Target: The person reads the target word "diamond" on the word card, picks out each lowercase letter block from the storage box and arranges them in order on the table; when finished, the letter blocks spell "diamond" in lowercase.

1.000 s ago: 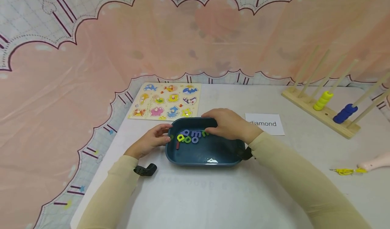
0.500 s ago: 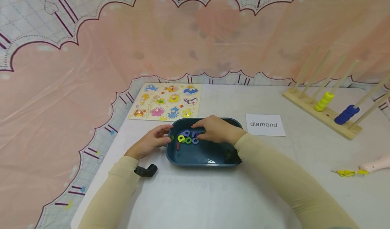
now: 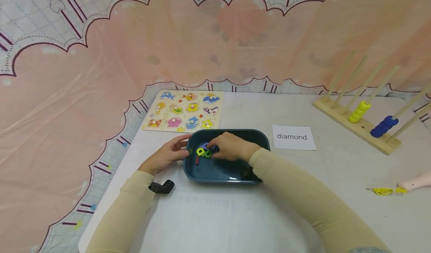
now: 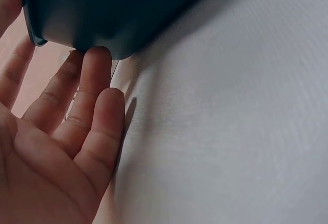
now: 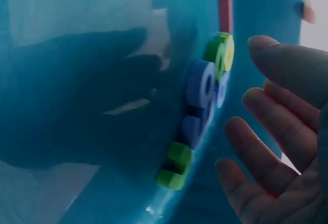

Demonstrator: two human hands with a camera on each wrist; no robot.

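A dark blue tray holds several small plastic letters near its left end. Among them are a yellow letter, a green ring-shaped one, a red bar and blue ones. My right hand reaches into the tray over the letters, covering some in the head view. In the right wrist view its loosely bent fingers are apart from the letters, including a green one. My left hand touches the tray's left side, its fingertips at the outer wall.
Behind the tray lies a sea-animal peg puzzle. A white card reading "diamond" is at right. Farther right stands a wooden bead rack with yellow and blue beads. A pink-handled tool with yellow cord lies at the right edge.
My right hand has moved left and slightly down inside the tray, onto the letters, uncovering the tray's right part and the whole card. My left hand has stayed at the tray's side.
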